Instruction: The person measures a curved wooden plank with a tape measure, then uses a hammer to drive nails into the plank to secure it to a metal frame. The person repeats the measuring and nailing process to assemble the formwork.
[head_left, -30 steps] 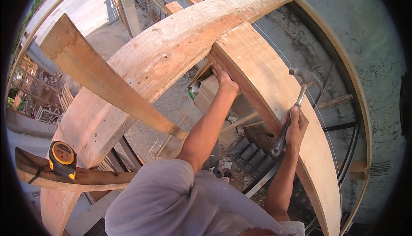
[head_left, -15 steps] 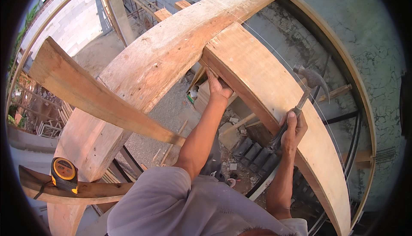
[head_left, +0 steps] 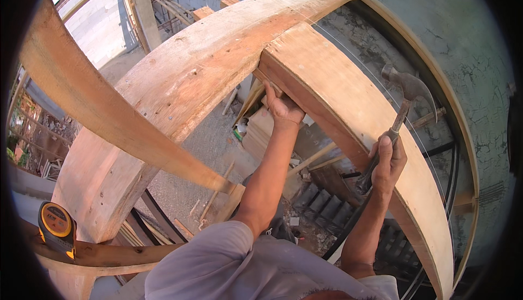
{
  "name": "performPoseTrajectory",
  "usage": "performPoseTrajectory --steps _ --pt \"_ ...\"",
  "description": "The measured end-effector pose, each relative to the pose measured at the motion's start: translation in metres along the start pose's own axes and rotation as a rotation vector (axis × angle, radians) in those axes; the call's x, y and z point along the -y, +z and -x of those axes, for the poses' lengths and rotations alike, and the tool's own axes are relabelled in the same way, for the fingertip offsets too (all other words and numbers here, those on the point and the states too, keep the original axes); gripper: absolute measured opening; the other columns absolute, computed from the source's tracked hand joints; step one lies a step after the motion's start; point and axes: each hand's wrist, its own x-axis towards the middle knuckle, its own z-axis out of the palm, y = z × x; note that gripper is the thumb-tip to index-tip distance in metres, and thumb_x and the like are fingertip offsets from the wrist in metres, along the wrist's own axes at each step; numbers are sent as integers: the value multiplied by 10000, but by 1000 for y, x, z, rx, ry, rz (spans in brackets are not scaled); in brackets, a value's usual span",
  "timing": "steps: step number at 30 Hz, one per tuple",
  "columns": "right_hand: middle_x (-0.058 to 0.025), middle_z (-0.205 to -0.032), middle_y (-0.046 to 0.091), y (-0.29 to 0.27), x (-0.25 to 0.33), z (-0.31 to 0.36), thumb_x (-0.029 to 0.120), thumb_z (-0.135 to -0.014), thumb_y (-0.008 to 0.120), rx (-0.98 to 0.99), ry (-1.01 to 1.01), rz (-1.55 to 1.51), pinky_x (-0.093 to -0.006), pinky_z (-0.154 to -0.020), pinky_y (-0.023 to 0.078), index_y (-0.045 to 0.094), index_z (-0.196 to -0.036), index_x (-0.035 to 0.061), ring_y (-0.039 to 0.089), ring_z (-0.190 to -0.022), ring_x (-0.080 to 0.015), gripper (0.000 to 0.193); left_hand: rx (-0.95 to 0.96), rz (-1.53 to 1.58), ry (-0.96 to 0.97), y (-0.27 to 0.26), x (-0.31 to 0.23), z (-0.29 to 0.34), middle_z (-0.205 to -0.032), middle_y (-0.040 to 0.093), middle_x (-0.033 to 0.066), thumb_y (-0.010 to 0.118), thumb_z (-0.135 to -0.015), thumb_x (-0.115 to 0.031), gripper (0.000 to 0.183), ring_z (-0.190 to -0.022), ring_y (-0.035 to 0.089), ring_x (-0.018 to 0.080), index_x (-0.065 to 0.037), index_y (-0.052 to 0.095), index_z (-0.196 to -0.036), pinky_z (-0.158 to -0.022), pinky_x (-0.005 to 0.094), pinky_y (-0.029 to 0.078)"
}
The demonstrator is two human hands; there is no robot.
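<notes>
My left hand (head_left: 286, 108) reaches up beneath the joint between two thick timbers. It grips the lower edge of the smooth wooden beam (head_left: 332, 74), thumb up; its other fingers are partly hidden under the wood. This beam butts against a long, rough wooden timber (head_left: 180, 76) dotted with nail heads. In my right hand (head_left: 388, 164) is a claw hammer (head_left: 414, 88), held by its dark grip with the head pointing up and away. The hammer is over the beam's right part.
A curved plank (head_left: 114, 114) slants across the left. A black and yellow tape measure (head_left: 56, 226) sits on a curved wooden piece (head_left: 120, 255) at lower left. A thin string (head_left: 376, 85) runs along the beam. Dark roof tiles (head_left: 321, 204) and rubble lie below, with a cement wall (head_left: 463, 44) at right.
My right hand has shifted right with the hammer. My left hand stays at the joint. The view has moved, so the plank and tape measure appear farther left.
</notes>
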Motion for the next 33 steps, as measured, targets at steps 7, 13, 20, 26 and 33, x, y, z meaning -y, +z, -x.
performPoseTrajectory --steps 7,13,20,26,33 --pt "-2 -607 504 -3 0 -1 323 -996 531 -12 35 -81 -228 -516 328 552 -837 46 437 -554 -68 320 65 -22 27 -23 -10 -13 -1462 397 97 653 -805 -633 813 -1339 374 329 -208 392 -1448 -1103 556 309" --pt "-1 -572 515 -2 1 -4 336 -993 538 -20 64 -78 -229 -483 318 551 -810 51 430 -515 -62 338 -44 -41 8 -9 -8 -6 -1461 413 88 620 -837 -630 758 -1351 373 312 -220 407 -1438 -1114 525 321" --pt "0 -570 515 -5 2 -10 359 -989 539 -49 164 -121 -231 -490 325 553 -791 52 441 -520 -62 366 26 -169 27 -5 -10 -1 -1477 357 140 487 -902 -657 766 -1364 359 315 -192 306 -1482 -1106 533 325" --pt "-5 -598 487 -5 4 -11 397 -982 539 -101 185 -80 -232 -488 337 552 -790 45 469 -531 -79 401 -181 82 17 7 14 12 -1528 272 146 401 -889 -735 832 -1421 276 312 -217 231 -1517 -1128 538 304" --pt "-2 -703 465 -5 -3 -7 379 -988 535 -76 45 -63 -235 -500 359 549 -831 24 475 -558 -82 388 -67 -48 3 24 5 4 -1570 265 65 251 -939 -721 761 -1423 279 286 -217 292 -1508 -1144 491 291"
